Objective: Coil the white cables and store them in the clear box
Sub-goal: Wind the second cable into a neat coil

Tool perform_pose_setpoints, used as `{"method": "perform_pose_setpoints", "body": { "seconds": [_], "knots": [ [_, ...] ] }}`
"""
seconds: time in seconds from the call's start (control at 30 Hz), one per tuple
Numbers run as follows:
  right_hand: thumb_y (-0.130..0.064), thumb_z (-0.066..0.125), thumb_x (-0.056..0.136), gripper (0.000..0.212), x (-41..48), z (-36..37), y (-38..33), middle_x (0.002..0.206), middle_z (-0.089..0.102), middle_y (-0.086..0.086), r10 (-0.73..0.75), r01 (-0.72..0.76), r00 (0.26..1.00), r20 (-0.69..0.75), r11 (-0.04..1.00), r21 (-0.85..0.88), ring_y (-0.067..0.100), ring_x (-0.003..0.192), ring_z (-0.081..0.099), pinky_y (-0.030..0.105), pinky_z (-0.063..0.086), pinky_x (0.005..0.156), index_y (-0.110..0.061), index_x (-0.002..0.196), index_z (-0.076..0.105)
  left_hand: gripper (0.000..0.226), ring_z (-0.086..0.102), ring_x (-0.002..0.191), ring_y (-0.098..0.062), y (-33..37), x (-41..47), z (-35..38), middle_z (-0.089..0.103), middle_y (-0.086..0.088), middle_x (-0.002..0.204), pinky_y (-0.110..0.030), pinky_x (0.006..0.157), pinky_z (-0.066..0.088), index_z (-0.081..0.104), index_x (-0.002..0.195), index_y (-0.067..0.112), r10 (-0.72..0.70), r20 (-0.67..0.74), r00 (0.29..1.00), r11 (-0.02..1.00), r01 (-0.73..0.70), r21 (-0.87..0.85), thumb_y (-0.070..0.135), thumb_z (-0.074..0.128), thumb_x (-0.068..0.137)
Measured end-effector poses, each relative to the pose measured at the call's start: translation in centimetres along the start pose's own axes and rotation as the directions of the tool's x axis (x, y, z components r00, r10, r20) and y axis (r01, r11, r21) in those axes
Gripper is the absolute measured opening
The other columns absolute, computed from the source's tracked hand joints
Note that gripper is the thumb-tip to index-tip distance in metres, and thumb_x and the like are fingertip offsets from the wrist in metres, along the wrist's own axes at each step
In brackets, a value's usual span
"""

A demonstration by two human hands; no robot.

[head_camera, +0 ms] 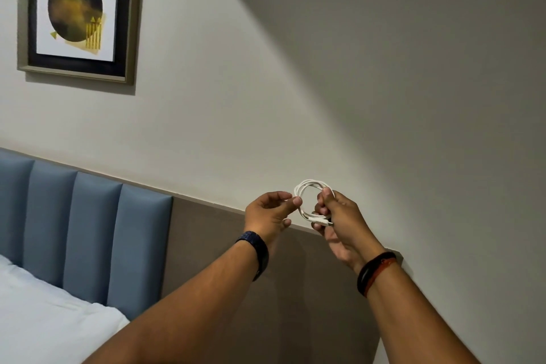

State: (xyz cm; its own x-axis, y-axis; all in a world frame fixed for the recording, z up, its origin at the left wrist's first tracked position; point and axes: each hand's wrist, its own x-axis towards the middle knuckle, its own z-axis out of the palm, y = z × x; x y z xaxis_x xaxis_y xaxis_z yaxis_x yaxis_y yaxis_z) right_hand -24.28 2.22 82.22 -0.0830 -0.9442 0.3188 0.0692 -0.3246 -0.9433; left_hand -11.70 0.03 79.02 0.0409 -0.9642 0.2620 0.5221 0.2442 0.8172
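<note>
A white cable [307, 186] is wound into a small round coil and held up in the air in front of the wall. My right hand [339, 221] grips the coil's right side, with a connector end poking out by its fingers. My left hand [270, 213] pinches the coil's left side between thumb and fingertips. Both arms are stretched forward. The clear box is not in view.
A blue padded headboard [74, 230] and a white bed [44, 322] lie at the lower left. A brown wall panel [206, 245] runs behind my arms. A framed picture [78, 9] hangs on the wall at the upper left.
</note>
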Motion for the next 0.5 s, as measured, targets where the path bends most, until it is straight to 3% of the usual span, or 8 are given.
{"method": "perform_pose_setpoints", "body": {
  "seconds": [0.07, 0.13, 0.3, 0.4, 0.5],
  "knots": [
    [-0.029, 0.042, 0.099, 0.033, -0.09, 0.01, -0.10, 0.057, 0.039, -0.002, 0.005, -0.008, 0.999, 0.039, 0.998, 0.056, 0.010, 0.053, 0.042, 0.025, 0.036, 0.052, -0.014, 0.071, 0.051, 0.037, 0.056, 0.065, -0.011, -0.04, -0.10, -0.11, 0.065, 0.000, 0.077, -0.025, 0.057, 0.050, 0.073, 0.083, 0.013, -0.037, 0.120, 0.992, 0.999, 0.036, 0.015, 0.036, 0.080, 0.055],
    [-0.030, 0.043, 0.099, 0.034, -0.13, -0.03, -0.12, 0.055, 0.039, -0.002, 0.009, -0.013, 0.998, 0.063, 0.997, 0.071, 0.010, 0.052, 0.044, 0.024, 0.038, 0.052, -0.014, 0.070, 0.051, 0.042, 0.057, 0.065, -0.012, -0.04, -0.05, -0.23, 0.065, -0.002, 0.073, -0.025, 0.058, 0.050, 0.075, 0.078, 0.013, -0.038, 0.215, 0.976, 0.998, 0.027, 0.057, 0.047, 0.077, 0.054],
    [-0.030, 0.045, 0.098, 0.035, -0.17, 0.07, 0.27, 0.054, 0.040, -0.003, 0.044, -0.049, 0.993, 0.106, 0.998, 0.049, 0.011, 0.051, 0.048, 0.024, 0.041, 0.051, -0.015, 0.067, 0.052, 0.037, 0.063, 0.065, -0.017, 0.18, 0.10, -0.17, 0.068, -0.004, 0.067, -0.026, 0.061, 0.049, 0.065, 0.067, 0.015, -0.015, 0.295, 0.955, 0.998, -0.003, 0.063, 0.048, 0.077, 0.058],
    [-0.029, 0.043, 0.099, 0.036, -0.07, 0.32, 0.51, 0.055, 0.039, -0.002, 0.057, -0.062, 0.994, 0.092, 0.997, 0.049, 0.011, 0.050, 0.045, 0.023, 0.038, 0.048, -0.015, 0.067, 0.051, 0.029, 0.062, 0.065, -0.017, 0.26, 0.13, -0.09, 0.066, -0.001, 0.063, -0.026, 0.061, 0.049, 0.063, 0.061, 0.017, 0.052, 0.233, 0.971, 0.993, -0.076, 0.095, 0.040, 0.080, 0.063],
    [-0.028, 0.042, 0.100, 0.035, 0.11, 0.27, 0.62, 0.060, 0.042, -0.001, 0.038, -0.036, 0.997, 0.059, 0.998, -0.048, 0.014, 0.059, 0.045, 0.023, 0.037, 0.047, -0.016, 0.068, 0.051, 0.028, 0.057, 0.063, -0.014, 0.07, 0.50, -0.30, 0.059, 0.002, 0.059, -0.025, 0.059, 0.050, 0.061, 0.058, 0.017, 0.142, 0.099, 0.985, 0.955, -0.162, 0.249, 0.033, 0.082, 0.066]
  ]
}}
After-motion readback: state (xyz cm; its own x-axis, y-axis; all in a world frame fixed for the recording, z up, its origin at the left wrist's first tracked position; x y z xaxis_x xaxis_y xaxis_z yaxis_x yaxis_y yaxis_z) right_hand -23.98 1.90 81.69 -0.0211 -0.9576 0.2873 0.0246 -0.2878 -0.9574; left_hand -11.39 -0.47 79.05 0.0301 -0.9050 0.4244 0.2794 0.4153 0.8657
